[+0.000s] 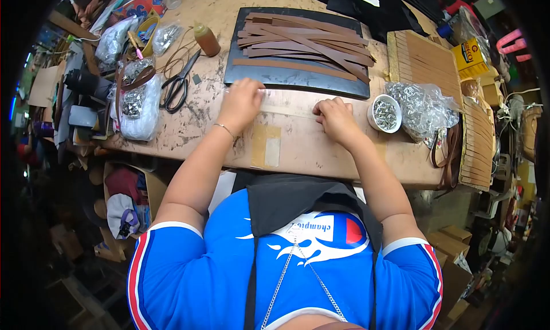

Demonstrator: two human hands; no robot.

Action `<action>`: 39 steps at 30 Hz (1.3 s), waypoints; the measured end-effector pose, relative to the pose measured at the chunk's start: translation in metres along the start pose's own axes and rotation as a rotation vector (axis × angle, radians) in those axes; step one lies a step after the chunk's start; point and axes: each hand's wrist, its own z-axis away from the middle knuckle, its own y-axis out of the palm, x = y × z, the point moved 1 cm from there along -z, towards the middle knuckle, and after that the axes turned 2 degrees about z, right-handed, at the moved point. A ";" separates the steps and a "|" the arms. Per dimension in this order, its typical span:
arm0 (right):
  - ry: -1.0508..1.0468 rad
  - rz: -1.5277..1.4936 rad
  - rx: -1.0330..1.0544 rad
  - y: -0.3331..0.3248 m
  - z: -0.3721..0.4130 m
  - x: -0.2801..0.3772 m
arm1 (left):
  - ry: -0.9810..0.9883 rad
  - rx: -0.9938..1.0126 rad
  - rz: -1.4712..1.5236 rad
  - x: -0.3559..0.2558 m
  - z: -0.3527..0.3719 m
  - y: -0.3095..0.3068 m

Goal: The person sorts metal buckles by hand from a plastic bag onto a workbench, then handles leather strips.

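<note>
Over the front of the worktable, my left hand has its fingers curled together, with a bit of clear plastic by the fingertips. To its right, my right hand is closed in a pinch close to the tabletop. Between both hands a pale, see-through strip lies along the table; whether the fingers grip it is hidden. Just beyond is a black board carrying a pile of brown leather strips. A white cup of metal buckles or clasps stands right of my right hand.
Black-handled scissors and a bottle of amber liquid are at left, near bagged parts. A plastic bag of metal pieces sits at right, beside boards with brown strips. Black fabric lies at the back.
</note>
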 end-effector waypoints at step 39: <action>0.026 0.022 -0.578 -0.035 -0.083 -0.049 | -0.144 0.270 -0.257 0.016 -0.155 -0.022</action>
